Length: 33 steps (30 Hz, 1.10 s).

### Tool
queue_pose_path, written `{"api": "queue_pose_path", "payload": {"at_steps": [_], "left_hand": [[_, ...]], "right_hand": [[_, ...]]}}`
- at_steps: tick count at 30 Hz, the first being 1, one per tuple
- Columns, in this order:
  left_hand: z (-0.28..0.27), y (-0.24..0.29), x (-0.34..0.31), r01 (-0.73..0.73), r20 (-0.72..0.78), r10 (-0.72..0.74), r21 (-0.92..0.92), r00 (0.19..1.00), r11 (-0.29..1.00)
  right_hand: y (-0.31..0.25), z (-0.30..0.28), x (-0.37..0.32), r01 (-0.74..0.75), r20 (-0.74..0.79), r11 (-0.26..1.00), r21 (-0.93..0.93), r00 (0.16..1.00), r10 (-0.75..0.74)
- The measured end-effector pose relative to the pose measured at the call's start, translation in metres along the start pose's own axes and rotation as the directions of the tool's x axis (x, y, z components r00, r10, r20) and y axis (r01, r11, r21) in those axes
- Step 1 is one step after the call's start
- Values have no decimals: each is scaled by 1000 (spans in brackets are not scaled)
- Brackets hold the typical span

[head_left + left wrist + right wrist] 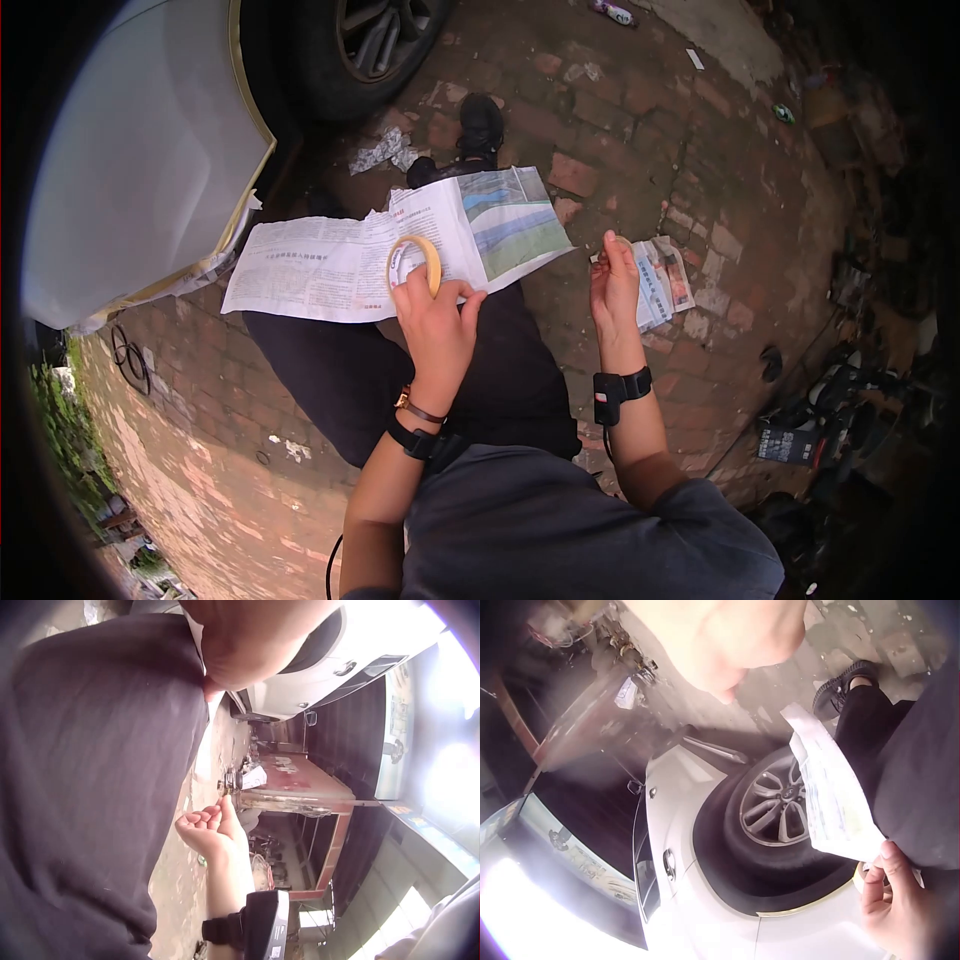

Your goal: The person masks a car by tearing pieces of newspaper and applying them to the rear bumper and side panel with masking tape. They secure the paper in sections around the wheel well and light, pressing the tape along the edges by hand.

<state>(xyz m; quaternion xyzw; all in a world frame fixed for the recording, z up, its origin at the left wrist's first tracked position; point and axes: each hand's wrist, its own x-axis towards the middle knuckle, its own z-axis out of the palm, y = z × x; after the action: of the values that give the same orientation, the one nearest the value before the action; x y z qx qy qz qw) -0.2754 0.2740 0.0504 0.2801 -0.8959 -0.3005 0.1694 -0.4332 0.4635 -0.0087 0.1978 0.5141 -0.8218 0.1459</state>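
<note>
My left hand (437, 325) holds a roll of masking tape (436, 262) in its fingers, over a sheet of newspaper (340, 265) spread across my thighs. Its thumb and forefinger are at the sheet's near edge; in the right wrist view the thumb presses on the newspaper (838, 799). Raised off to the right is my right hand (615, 290), palm turned inward, with curled fingers and the thumb close to the forefinger. I cannot tell whether a small piece sits between those fingertips. In the left wrist view this right hand (210, 832) appears apart from the sheet.
A white car panel (140, 150) with masked edges (262, 130) and a wheel (380, 40) stand at the left front. Another piece of newspaper (662, 285) lies on the brick ground beyond my right hand. Crumpled paper (385, 152) lies near my shoe (481, 125). Clutter (830, 410) lines the right side.
</note>
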Motion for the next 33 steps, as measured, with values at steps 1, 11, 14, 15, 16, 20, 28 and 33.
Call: {"api": "queue_pose_path", "payload": {"at_steps": [1, 11, 14, 15, 16, 20, 28, 33], "left_hand": [[0, -1, 0, 0, -3, 0, 0, 1000, 1000], [0, -4, 1, -15, -10, 15, -20, 1000, 1000], [1, -3, 1, -12, -6, 12, -12, 1000, 1000], [0, -3, 1, -7, -2, 7, 1, 1000, 1000], [0, -2, 0, -5, -7, 5, 4, 1000, 1000], [1, -3, 1, -32, -45, 31, -12, 998, 999], [-4, -5, 2, -53, -18, 52, -42, 998, 998], [-22, -4, -2, -145, 40, 149, -87, 988, 986]], "right_hand": [[0, -3, -1, 0, 3, 1000, 0, 1000, 0], [20, 1, -17, -524, 184, 831, -189, 812, 554], [44, 2, -14, -469, 343, 864, -185, 793, 504], [44, 6, -14, -442, 305, 885, -146, 831, 465], [41, 8, -13, -443, 310, 884, -149, 828, 467], [27, -3, -1, -270, 118, 962, -27, 955, 272], [25, 24, -59, -448, 230, 885, -127, 855, 465], [12, 7, -35, -147, 197, 973, -178, 963, 182]]}}
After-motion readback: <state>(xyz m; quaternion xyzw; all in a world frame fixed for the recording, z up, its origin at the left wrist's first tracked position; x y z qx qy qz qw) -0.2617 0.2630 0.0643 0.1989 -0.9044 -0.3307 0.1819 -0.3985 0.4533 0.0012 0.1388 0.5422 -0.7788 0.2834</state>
